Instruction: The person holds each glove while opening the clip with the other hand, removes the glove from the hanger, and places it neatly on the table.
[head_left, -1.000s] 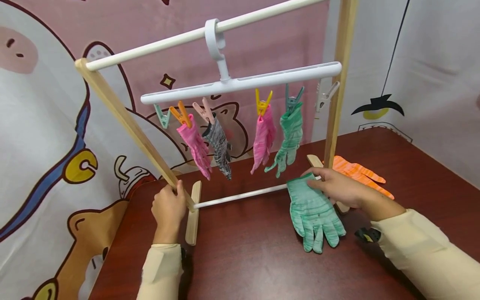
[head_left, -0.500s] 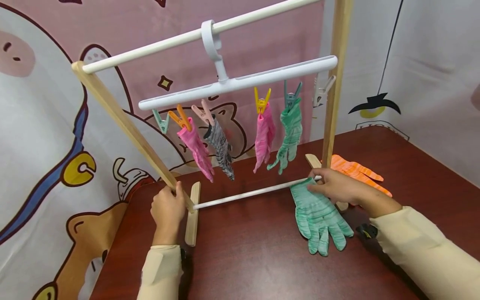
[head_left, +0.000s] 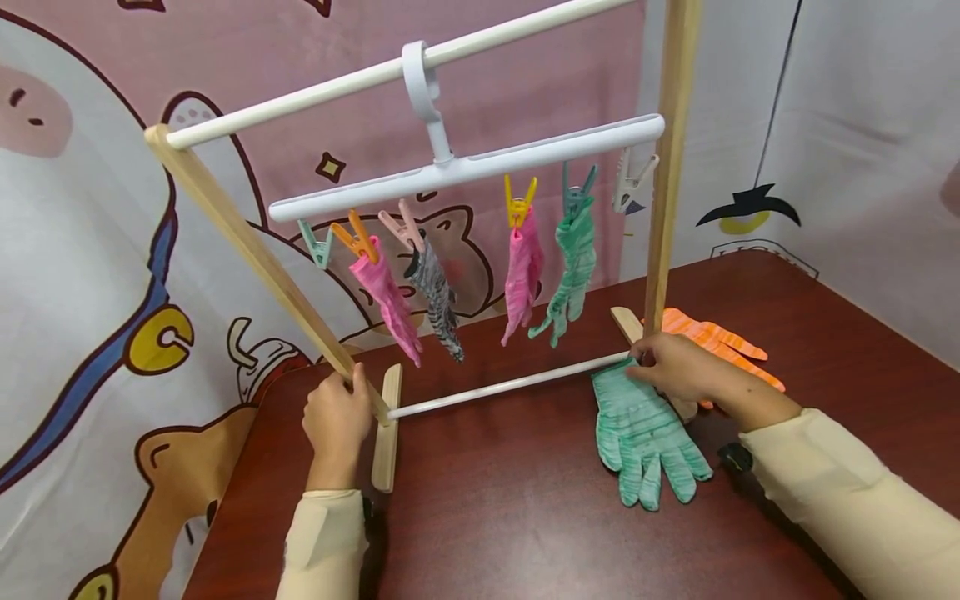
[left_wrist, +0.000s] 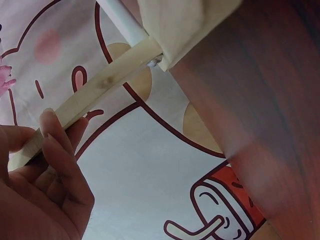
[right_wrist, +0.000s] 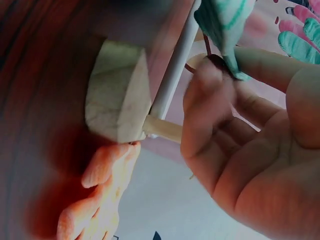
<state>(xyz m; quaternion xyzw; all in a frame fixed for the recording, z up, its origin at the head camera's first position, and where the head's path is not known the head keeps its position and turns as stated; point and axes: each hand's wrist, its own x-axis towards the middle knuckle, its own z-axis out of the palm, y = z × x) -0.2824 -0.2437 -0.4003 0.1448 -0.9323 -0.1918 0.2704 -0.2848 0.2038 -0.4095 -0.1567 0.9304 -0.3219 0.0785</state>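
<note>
My left hand (head_left: 337,429) grips the left wooden post (head_left: 255,250) of a drying rack low down, its fingers curled round the wood in the left wrist view. My right hand (head_left: 682,367) pinches the cuff of a green striped glove (head_left: 648,433) beside the foot of the right post (head_left: 667,183). That glove hangs fingers toward me in front of the white lower bar (head_left: 510,385). From a white hanger (head_left: 465,169) hang a pink glove (head_left: 386,300), a grey-black glove (head_left: 437,296), a second pink glove (head_left: 522,271) and another green glove (head_left: 576,267), each on a clip.
An orange glove (head_left: 716,346) lies on the dark red table (head_left: 487,517) behind the right post. A mint clip (head_left: 317,244) and a white clip (head_left: 632,182) at the hanger's ends hold nothing. Printed cloth (head_left: 75,292) stands behind the table.
My right hand has shifted slightly right, taking the green glove with it closer to the right post. The hanger has swung a little to the left. My left hand stays put.
</note>
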